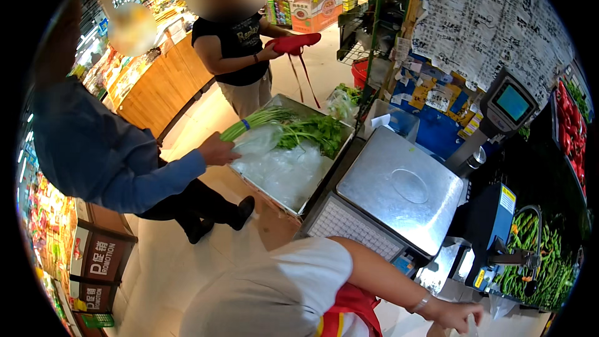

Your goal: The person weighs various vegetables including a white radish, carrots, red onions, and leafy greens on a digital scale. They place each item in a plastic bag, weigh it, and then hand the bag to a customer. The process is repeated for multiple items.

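My left hand (453,314) reaches toward the bottom right edge, past a white short sleeve and a red apron (348,306). Its fingers pinch a thin translucent piece of plastic (471,325), apparently a bag, mostly cut off by the frame. A band circles that wrist. My right hand cannot be made out in view. Beyond my forearm stands a weighing scale with a bare metal platform (402,187), a white keypad (353,227) and a display on a post (511,102). A blue-and-black bag-sealing device (493,229) is beside it.
A person in a blue sleeve (154,192) grips banded green stalks (252,121) over a crate (281,208) holding leafy greens and plastic bags. Another person holds a red cloth item (295,44). Green peppers (538,262) lie at right. Written sheets (486,23) cover a board.
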